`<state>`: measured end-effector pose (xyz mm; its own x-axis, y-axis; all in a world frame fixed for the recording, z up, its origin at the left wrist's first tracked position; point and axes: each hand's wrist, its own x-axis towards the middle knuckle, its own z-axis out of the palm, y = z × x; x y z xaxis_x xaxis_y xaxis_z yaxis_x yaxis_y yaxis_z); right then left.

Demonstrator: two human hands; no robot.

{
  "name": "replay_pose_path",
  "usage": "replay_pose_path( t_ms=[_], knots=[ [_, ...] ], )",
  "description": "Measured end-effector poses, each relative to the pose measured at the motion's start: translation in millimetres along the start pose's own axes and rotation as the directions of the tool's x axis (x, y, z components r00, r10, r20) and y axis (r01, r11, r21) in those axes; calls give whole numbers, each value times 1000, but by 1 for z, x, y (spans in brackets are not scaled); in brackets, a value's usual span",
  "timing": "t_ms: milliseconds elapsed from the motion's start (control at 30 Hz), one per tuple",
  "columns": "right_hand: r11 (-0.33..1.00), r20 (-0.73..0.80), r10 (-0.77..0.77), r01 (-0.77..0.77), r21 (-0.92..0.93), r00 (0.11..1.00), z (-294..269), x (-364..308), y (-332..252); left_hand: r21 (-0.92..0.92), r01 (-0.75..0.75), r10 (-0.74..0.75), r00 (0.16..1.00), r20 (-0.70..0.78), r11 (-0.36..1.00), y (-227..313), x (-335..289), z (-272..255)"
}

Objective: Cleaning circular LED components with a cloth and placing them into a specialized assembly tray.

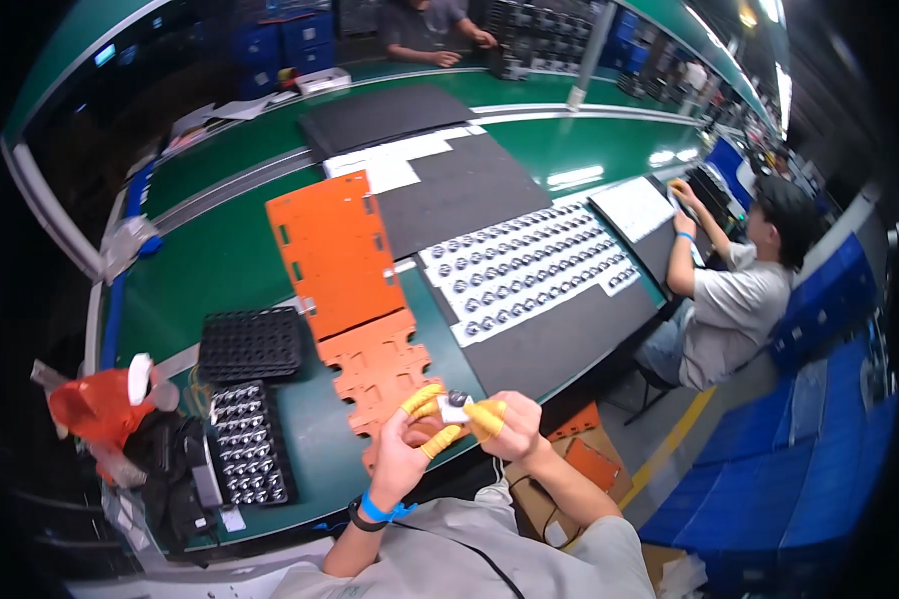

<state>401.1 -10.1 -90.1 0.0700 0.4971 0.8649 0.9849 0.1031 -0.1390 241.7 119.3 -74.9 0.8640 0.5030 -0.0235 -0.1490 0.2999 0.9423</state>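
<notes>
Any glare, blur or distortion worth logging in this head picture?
Head view: white glare patches on the far green bench, bright ceiling lamps at upper right; head view: fisheye bows the left post, and the corners go black; head view: the held part looks soft, its fine detail unreadable.

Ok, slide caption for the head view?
Yellow-cotted right fingers hold a white-and-black part at a green workbench, near a black tray of shiny parts.

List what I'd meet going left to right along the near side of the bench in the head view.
Orange-red bag, black tray of shiny parts, left hand, small white-and-dark piece, right hand, seated co-worker.
</notes>
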Motion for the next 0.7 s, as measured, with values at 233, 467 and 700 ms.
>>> replay_pose_path(
  t_ms=[233,467,700],
  knots=[
    [682,-144,495,-486,-547,857,-74,-83,135,169,132,-148,986,81,977,-23,17,9],
    [533,-258,636,-655,-535,728,-93,-103,161,219,141,-156,986,52,965,-27,30,5],
    [513,-199,751,-747,-424,629,-91,-84,178,223,187,-203,978,53,957,-30,38,2]
  ],
)
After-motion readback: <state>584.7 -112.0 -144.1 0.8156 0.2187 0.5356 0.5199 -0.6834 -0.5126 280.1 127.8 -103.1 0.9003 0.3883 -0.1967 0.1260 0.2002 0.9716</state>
